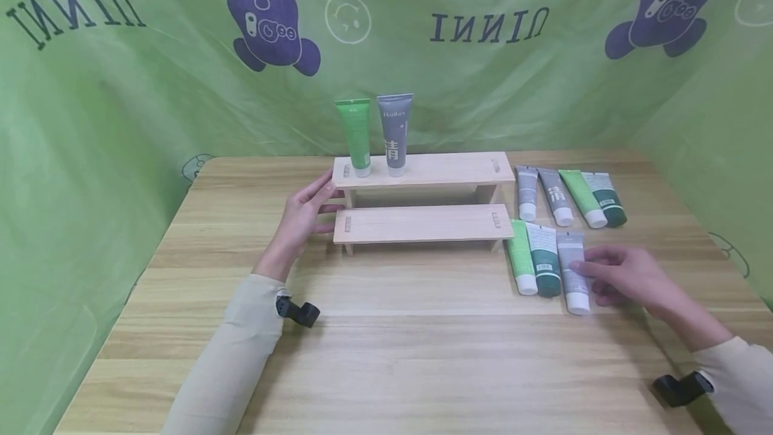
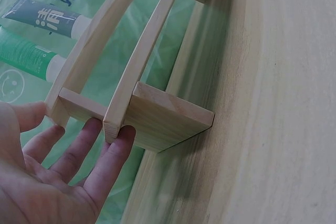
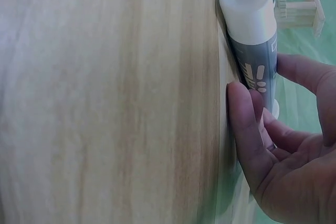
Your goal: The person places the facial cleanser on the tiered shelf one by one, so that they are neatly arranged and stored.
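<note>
A two-tier wooden shelf (image 1: pixel 423 223) stands in the middle of the table. My left hand (image 1: pixel 304 210) holds its left end, thumb at the upper board's corner and fingers against the ends of the boards (image 2: pixel 144 59). On the upper tier a green tube (image 1: pixel 356 133) and a blue-grey tube (image 1: pixel 395 129) stand upright on their white caps. To the right, my right hand (image 1: pixel 628 277) pinches a grey squeeze tube (image 1: pixel 572 270) lying flat, its white cap (image 3: pixel 247 6) towards me. The thumb is on its upper face, with the fingers along its right side.
Left of the grey tube lie a white-and-dark-green tube (image 1: pixel 545 257) and a light green tube (image 1: pixel 521 257), close to the shelf. Behind them is a row of several more tubes (image 1: pixel 555 197). A green printed curtain (image 1: pixel 386 52) hangs behind the wooden table (image 1: pixel 386 354).
</note>
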Demonstrator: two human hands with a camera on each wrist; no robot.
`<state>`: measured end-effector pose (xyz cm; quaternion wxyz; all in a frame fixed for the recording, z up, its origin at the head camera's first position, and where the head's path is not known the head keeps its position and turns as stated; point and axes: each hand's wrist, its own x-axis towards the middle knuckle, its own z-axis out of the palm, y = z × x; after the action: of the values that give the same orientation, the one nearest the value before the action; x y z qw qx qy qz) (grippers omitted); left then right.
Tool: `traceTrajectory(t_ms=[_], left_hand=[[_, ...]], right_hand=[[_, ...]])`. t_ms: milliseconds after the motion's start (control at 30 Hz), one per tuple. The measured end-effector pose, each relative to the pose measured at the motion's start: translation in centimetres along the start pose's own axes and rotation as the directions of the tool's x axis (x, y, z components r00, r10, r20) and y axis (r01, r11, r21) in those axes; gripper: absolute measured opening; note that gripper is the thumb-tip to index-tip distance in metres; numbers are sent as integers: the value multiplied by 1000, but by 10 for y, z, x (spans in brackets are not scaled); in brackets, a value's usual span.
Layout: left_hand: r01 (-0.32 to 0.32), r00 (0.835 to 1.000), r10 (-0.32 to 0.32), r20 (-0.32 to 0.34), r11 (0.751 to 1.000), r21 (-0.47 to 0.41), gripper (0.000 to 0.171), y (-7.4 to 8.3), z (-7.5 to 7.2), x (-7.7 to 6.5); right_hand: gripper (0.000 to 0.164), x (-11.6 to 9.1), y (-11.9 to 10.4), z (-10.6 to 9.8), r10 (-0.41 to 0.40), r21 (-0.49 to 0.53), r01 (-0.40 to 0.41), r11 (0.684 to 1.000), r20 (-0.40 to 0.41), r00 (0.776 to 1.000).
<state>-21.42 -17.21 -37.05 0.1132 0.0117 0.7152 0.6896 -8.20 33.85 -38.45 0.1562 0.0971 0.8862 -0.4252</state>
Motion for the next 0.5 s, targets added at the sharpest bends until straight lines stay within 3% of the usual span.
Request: traceTrajectory(t_ms=[500], left_hand=[[4, 1000, -4, -1, 1000, -3, 49, 0, 0, 0]], right_hand=[[68, -1, 2, -1, -3, 19, 4, 1000, -8, 1000]])
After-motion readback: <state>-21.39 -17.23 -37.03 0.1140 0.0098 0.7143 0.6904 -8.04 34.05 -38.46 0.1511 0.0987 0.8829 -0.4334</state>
